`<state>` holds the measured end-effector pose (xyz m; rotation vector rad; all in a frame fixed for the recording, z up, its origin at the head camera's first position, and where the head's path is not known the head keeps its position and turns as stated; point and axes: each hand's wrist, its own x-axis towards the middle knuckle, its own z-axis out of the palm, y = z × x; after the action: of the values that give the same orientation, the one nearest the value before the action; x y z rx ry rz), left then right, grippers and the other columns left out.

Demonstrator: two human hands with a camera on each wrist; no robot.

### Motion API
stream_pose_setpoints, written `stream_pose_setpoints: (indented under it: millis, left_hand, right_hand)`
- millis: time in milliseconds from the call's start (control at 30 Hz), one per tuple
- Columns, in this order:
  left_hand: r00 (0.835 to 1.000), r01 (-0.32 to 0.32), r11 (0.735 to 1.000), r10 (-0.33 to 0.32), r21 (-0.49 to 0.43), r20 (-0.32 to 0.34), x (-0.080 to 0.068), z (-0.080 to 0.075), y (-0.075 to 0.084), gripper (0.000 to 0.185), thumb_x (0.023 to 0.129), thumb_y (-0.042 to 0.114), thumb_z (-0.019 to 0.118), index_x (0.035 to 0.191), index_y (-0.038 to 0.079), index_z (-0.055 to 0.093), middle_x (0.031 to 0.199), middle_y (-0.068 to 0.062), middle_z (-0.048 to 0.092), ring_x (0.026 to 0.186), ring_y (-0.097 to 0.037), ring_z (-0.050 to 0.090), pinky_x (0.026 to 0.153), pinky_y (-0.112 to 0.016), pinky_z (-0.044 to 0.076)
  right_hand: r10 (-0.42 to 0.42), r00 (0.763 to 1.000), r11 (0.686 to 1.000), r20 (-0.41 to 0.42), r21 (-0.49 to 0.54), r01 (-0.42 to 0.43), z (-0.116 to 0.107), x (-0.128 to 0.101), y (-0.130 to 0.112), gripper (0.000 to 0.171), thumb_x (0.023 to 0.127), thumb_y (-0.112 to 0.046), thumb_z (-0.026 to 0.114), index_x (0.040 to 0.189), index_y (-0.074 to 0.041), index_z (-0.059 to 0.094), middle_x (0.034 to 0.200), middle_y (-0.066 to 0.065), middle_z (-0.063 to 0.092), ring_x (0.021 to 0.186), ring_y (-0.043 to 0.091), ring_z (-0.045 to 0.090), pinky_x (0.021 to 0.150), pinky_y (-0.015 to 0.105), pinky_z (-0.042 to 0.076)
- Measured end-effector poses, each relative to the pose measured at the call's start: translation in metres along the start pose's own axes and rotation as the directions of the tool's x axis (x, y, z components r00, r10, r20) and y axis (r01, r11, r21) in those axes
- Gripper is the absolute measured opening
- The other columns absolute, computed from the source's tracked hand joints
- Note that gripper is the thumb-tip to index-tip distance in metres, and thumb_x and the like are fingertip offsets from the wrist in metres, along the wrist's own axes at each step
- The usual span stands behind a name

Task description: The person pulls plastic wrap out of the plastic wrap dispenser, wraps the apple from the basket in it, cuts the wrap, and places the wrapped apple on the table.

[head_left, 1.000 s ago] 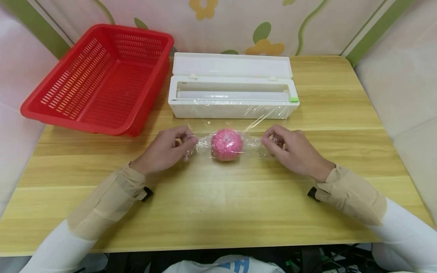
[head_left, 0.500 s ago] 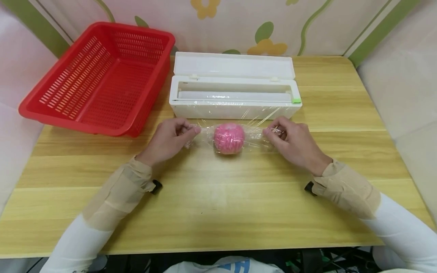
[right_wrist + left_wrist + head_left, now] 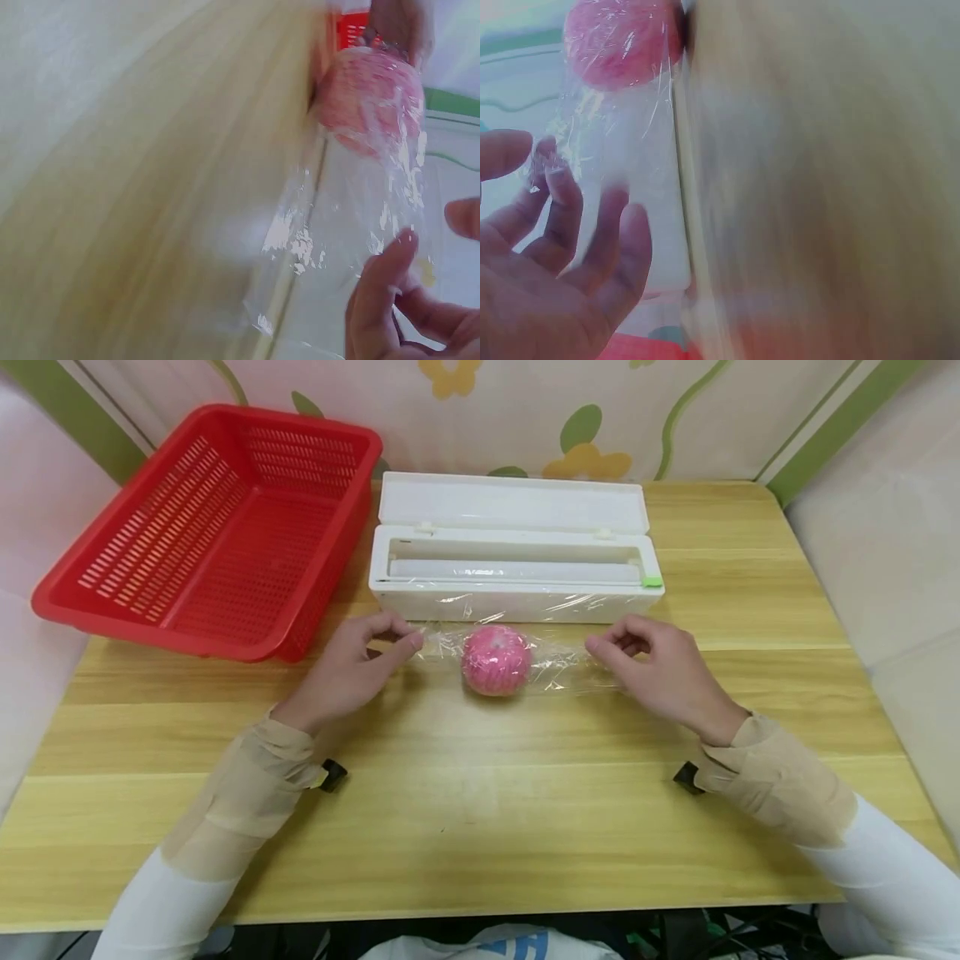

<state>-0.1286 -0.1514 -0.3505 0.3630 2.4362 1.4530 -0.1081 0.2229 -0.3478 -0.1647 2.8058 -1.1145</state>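
A pink, round, apple-like fruit [image 3: 497,660] with a dimple on top sits on the wooden table [image 3: 480,827], wrapped in clear cling film [image 3: 558,668]. Film spreads out flat on both sides of it. At the left end, my left hand [image 3: 352,664] pinches a small crumpled bit of film between thumb and fingertips; its other fingers stand apart in the left wrist view. My right hand [image 3: 663,672] is at the right end, thumb apart from its fingers, the fingertips against the film. Behind stands a white cling film dispenser [image 3: 517,606], lid up, roll inside.
A red slatted basket [image 3: 300,631] stands at the back left, beside the dispenser. A green slider [image 3: 652,582] sits at the dispenser's right front edge. The floral cloth [image 3: 510,410] rises behind the table.
Both hands have moved slightly apart. The film, bunched in both hands before, has spread out, most clearly on the right where the fingers have loosened. The fruit first shifted toward the dispenser.
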Motion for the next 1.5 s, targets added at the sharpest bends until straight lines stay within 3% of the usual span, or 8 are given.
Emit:
stream_pose_setpoints:
  millis: [233,333,467,700,900,1100,1333,1500]
  left_hand:
    - [0.997,-0.058,0.998,0.057,0.014,0.047,-0.016,0.004,0.0,0.021,0.112,0.021,0.053,0.114,0.002,0.06,0.098,-0.018,0.065,0.078,-0.038,0.066,0.061,-0.037,0.058]
    - [0.999,-0.042,0.998,0.041,0.049,0.026,-0.017,0.006,0.002,0.021,0.112,0.023,0.053,0.112,0.004,0.061,0.093,-0.014,0.066,0.076,-0.033,0.066,0.062,-0.037,0.059]
    - [1.0,0.004,0.992,-0.002,0.124,-0.016,-0.014,0.01,0.004,0.023,0.112,0.028,0.053,0.111,0.007,0.064,0.093,-0.009,0.067,0.077,-0.025,0.064,0.065,-0.034,0.057]
    - [0.994,0.101,0.987,-0.094,0.125,-0.06,-0.005,0.014,0.007,0.028,0.111,0.032,0.054,0.112,0.007,0.066,0.088,-0.012,0.067,0.075,-0.024,0.069,0.064,-0.034,0.057]
    - [0.991,0.12,0.977,-0.107,0.179,-0.082,0.0,0.016,0.007,0.027,0.109,0.032,0.055,0.108,0.008,0.066,0.086,-0.01,0.069,0.074,-0.024,0.068,0.065,-0.034,0.055]
    - [0.986,0.153,0.959,-0.131,0.239,-0.107,0.003,0.016,0.009,0.026,0.107,0.035,0.057,0.104,0.01,0.066,0.087,-0.01,0.069,0.075,-0.025,0.065,0.065,-0.035,0.053]
    - [0.971,0.237,0.938,-0.227,0.252,-0.067,0.002,0.011,0.011,0.054,0.105,0.049,0.059,0.134,0.005,0.051,0.101,-0.01,0.073,0.081,-0.023,0.07,0.078,-0.036,0.052]
    - [0.958,0.278,0.917,-0.285,0.286,-0.019,0.001,0.01,0.012,0.051,0.105,0.057,0.055,0.116,0.007,0.063,0.085,-0.008,0.074,0.078,-0.022,0.065,0.072,-0.033,0.048]
  right_hand:
    - [-0.02,0.997,0.998,0.081,0.068,0.014,-0.01,-0.008,0.002,0.023,0.106,-0.028,0.064,0.102,-0.009,0.076,0.106,0.005,0.068,0.09,0.014,0.065,0.075,0.02,0.054]
    - [-0.039,0.994,0.994,0.103,0.105,0.028,-0.01,-0.008,0.005,0.026,0.11,-0.026,0.057,0.109,-0.005,0.072,0.107,0.01,0.069,0.093,0.018,0.063,0.078,0.02,0.052]
    - [-0.05,0.995,0.993,0.081,0.11,0.041,-0.006,-0.007,0.007,0.029,0.112,-0.028,0.052,0.11,-0.003,0.068,0.102,0.014,0.071,0.089,0.023,0.067,0.07,0.023,0.052]
    - [-0.087,0.996,0.996,-0.004,-0.022,0.087,0.004,-0.003,0.008,0.028,0.112,-0.03,0.052,0.104,-0.006,0.064,0.086,0.012,0.068,0.067,0.02,0.055,0.055,0.025,0.044]
    - [-0.137,0.99,0.982,-0.043,-0.139,0.13,0.008,0.002,0.012,0.026,0.112,-0.029,0.054,0.103,-0.007,0.065,0.072,0.005,0.058,0.058,0.015,0.046,0.053,0.026,0.037]
    - [-0.119,0.991,0.981,-0.059,-0.16,0.109,0.012,0.006,0.011,0.026,0.11,-0.03,0.057,0.102,-0.008,0.068,0.073,0.004,0.061,0.064,0.017,0.051,0.059,0.027,0.041]
    - [-0.062,0.996,0.99,-0.071,-0.128,0.052,0.014,0.009,0.01,0.024,0.108,-0.028,0.06,0.1,-0.006,0.066,0.084,0.01,0.066,0.076,0.023,0.058,0.067,0.028,0.046]
    - [-0.004,0.997,0.989,-0.071,-0.151,-0.007,0.012,0.006,0.009,0.037,0.106,-0.037,0.062,0.1,-0.001,0.057,0.099,0.016,0.051,0.092,0.03,0.047,0.076,0.039,0.037]
